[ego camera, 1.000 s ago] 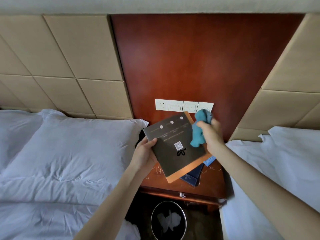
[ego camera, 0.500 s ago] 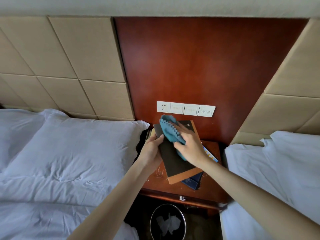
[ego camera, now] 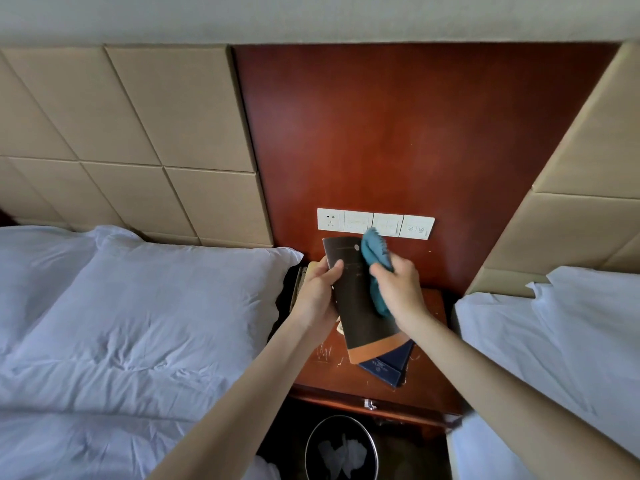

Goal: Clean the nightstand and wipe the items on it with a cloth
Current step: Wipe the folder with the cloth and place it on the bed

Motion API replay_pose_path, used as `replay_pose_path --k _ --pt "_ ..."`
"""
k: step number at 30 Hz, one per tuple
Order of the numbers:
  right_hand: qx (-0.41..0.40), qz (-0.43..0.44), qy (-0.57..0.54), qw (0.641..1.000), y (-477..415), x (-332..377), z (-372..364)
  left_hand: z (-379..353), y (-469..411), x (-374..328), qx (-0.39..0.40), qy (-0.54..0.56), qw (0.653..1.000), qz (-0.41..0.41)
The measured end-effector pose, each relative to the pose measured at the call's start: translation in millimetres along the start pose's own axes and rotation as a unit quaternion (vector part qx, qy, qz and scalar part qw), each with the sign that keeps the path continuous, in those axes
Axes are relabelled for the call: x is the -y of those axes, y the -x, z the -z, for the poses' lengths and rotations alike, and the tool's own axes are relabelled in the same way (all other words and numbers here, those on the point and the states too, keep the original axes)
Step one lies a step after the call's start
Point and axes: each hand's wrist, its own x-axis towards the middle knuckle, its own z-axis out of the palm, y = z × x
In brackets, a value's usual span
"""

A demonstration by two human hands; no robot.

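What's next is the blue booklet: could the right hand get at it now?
Probably not directly: the right hand grips the cloth, and the dark folder overlaps most of the blue booklet.

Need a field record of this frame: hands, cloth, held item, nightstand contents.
left hand: grips dark folder at its left edge
right hand: holds blue cloth against the folder's face
folder pose: tilted, over the nightstand
on nightstand: dark blue booklet, partly under folder
floor: waste bin
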Motion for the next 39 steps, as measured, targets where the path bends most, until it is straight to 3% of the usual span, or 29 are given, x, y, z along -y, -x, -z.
replay_pose_path --k 5,10,15,21,24,27,31,34,39 --pt "0.111 0.193 0.092 0.97 22.8 12.6 -23.1 0.0 -7.5 2.7 -0.079 0.061 0.993 0.055" --pt "0.16 0.202 0.106 0.96 29.9 6.6 -26.6 -4.7 0.3 0.6 -0.109 0.177 0.978 0.028" --pt "0.243 0.291 0.222 0.898 42.9 -10.3 -24.5 11.7 -7.7 -7.9 -0.201 0.124 0.97 0.061" --pt "0.26 0.299 0.218 0.892 45.3 -12.1 -13.1 18.6 -7.6 -3.8 -0.197 0.095 0.973 0.069" --pt "0.278 0.276 0.241 0.888 40.1 -16.0 -5.8 21.2 -7.2 -2.1 -0.182 0.117 0.975 0.055" --pt "0.259 0.226 0.234 0.909 30.0 -14.9 0.8 22.7 -2.8 0.3 -0.177 0.132 0.974 0.04" --pt "0.156 0.065 0.171 0.971 8.5 -7.9 15.8 24.4 -0.4 1.7 -0.181 0.133 0.975 0.011" --pt "0.082 -0.028 0.152 0.985 0.1 -6.8 26.2 26.0 0.6 3.2 -0.168 0.127 0.978 -0.003" --pt "0.131 0.013 0.123 0.984 30.8 -0.7 11.6 22.2 2.0 -1.2 -0.18 0.135 0.974 -0.009"
